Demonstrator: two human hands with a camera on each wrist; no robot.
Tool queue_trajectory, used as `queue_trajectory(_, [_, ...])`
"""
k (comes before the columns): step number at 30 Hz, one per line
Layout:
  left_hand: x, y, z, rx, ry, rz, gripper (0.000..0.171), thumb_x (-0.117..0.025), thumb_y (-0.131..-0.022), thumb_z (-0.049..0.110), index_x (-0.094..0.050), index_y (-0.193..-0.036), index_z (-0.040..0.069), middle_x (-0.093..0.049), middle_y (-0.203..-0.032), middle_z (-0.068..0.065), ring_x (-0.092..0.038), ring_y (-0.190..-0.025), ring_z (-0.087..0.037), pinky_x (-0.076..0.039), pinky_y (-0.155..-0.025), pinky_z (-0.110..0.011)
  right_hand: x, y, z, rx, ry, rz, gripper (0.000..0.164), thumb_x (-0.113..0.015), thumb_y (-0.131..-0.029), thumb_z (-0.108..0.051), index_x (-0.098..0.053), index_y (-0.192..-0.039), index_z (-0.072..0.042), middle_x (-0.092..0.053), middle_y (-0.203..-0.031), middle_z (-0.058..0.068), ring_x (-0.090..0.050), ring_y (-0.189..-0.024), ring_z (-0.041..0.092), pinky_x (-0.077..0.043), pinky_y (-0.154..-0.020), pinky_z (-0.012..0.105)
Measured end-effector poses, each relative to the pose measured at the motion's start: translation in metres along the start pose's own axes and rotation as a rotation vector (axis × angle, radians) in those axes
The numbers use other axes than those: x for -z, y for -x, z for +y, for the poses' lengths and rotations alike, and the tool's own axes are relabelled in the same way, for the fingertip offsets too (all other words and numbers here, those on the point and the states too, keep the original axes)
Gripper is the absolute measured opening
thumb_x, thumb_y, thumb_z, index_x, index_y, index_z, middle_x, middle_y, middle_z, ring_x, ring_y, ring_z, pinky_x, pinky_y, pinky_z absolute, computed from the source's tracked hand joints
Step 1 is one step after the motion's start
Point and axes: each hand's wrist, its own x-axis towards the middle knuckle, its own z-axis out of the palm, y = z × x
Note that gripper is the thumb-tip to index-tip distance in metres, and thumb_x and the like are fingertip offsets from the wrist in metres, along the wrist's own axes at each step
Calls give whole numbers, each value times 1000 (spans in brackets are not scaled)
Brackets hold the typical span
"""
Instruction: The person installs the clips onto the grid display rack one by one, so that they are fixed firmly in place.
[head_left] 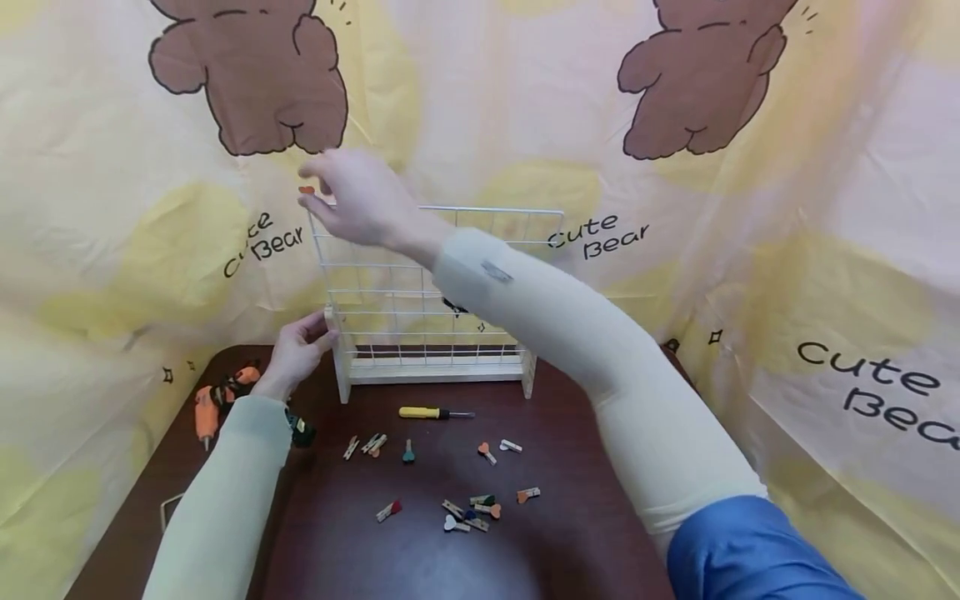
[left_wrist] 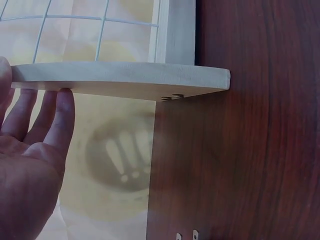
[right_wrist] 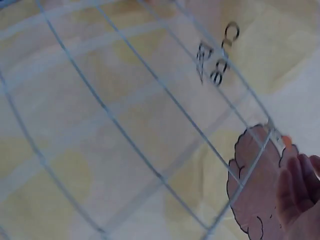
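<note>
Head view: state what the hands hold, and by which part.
The left hand holds the wooden side post near its upper end. The right hand appears to hold nothing, beside the orange-tipped clothespin at the top corner of the wire grid.

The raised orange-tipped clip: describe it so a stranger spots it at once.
Find the white wire rack on the dark table. At its top left corner, by the right hand, is the orange-tipped clip; the other clips lie on the table.
</note>
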Motion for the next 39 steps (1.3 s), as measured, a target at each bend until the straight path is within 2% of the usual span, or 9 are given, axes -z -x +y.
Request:
queue_trajectory(3, [1, 2, -2, -14, -3, 8, 54, -65, -108, 26, -52, -158, 16, -61, -151, -15, -59, -130, -21, -52, -101, -22, -13, 52, 11, 82, -168, 133, 26, -70, -103, -25, -77, -121, -7, -71, -92, -1, -61, -82, 10, -49, -79, 25])
queue_trajectory(6, [2, 4, 1, -23, -3, 10, 55, -65, -108, 24, -50, -159, 14, -60, -151, -17, -59, -128, -19, -49, -92, -12, -34, 112, 28, 84, -284, 103, 19, -73, -99, -17, -78, -112, -4, -73, -85, -1, -61, -74, 9, -51, -73, 23])
queue_trajectory(14, [0, 8, 17, 11, 16, -2, 55, -63, -108, 12, -47, -160, 6, -57, -153, -21, -57, -131, -26, -50, -94, -14, -104, 276, 76, -156, -316, -335, 13, -82, -94, -21, -82, -103, -12, -79, -92, -5, -69, -78, 6, -57, -73, 25])
queue_trajectory(19, [1, 5, 8, -4, -2, 11, 55, -65, -108, 21, -49, -159, 11, -60, -151, -16, -59, -128, -20, -49, -95, -14, -132, 339, 87, -273, -333, -585, 27, -95, -81, -32, -81, -97, -16, -74, -82, -11, -66, -73, 4, -56, -67, 28])
queue_trajectory(22, [2, 4, 2, -19, 0, 20, 56, -67, -107, 24, -51, -159, 13, -61, -150, -17, -60, -123, -14, -49, -92, -13, -147, 359, 88, -335, -334, -633, 33, -97, -77, -32, -80, -101, -17, -69, -75, -15, -62, -69, 1, -54, -65, 27])
queue_trajectory(25, [3, 4, -1, -33, 20, 22, 57, -69, -106, 24, -51, -158, 11, -61, -148, -20, -62, -119, -7, -50, -91, -12, -158, 368, 88, -356, -356, -625, 38, -95, -80, -26, -79, -113, -16, -67, -73, -16, -62, -68, 1, -53, -66, 26])
queue_trajectory(30, [3, 4, -3, -34, 36, 23, 56, -69, -105, 22, -52, -157, 9, -61, -148, -21, -63, -116, -3, -49, -90, -10, -165, 370, 88, -261, -388, -594, 35, -87, -89, -19, -78, -122, -14, -69, -78, -17, -62, -68, -2, -53, -67, 23])
queue_trajectory(35, [2, 3, -2, -36, 31, 17, 56, -69, -106, 24, -52, -158, 10, -62, -147, -20, -63, -119, -5, -49, -91, -11, -156, 361, 88, -149, -409, -465, 16, -78, -96, -16, -83, -111, -11, -77, -91, -11, -64, -76, -3, -55, -69, 21])
queue_trajectory(39, [0, 1, 1, -34, 20, 13, 58, -68, -106, 26, -50, -158, 10, -62, -148, -20, -62, -120, -6, -49, -91, -11, -144, 341, 87, -97, -453, -304, 15, -74, -98, -12, -83, -110, -9, -79, -95, -5, -61, -70, -2, -54, -66, 20])
